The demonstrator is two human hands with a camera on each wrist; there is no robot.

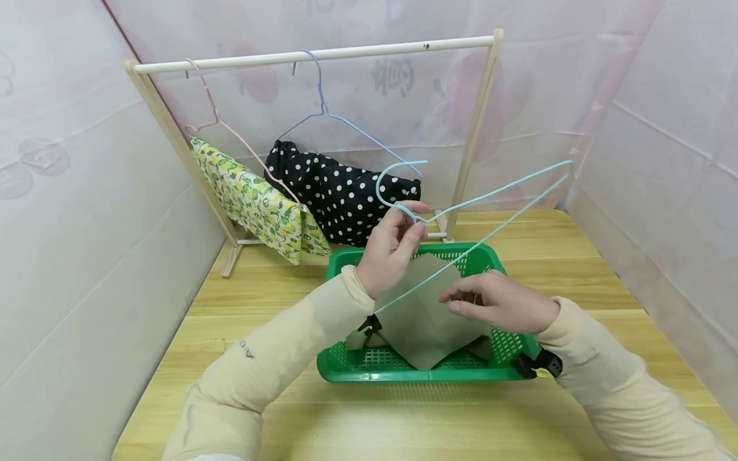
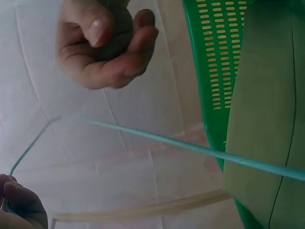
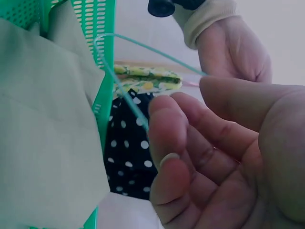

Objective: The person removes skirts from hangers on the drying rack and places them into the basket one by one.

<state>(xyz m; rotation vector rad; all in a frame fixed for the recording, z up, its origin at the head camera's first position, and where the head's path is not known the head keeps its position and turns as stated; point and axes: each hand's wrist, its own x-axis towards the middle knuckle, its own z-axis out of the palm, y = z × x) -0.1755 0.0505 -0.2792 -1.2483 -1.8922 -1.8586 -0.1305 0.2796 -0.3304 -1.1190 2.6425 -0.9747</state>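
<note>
While the thin hanger (image 2: 205, 150) slants, cloth (image 1: 423, 333) lies smooth

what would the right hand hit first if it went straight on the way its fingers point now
Probably the turquoise hanger, which crosses ahead of the right hand in the head view. Depth is unclear, though: the fingers may pass beneath it and brush the grey-green cloth in the basket.

The hanger (image 2: 257, 164) looks smooth, the basket (image 1: 415, 376) glossy plastic, the tabletop (image 1: 369, 426) glossy wood.
</note>
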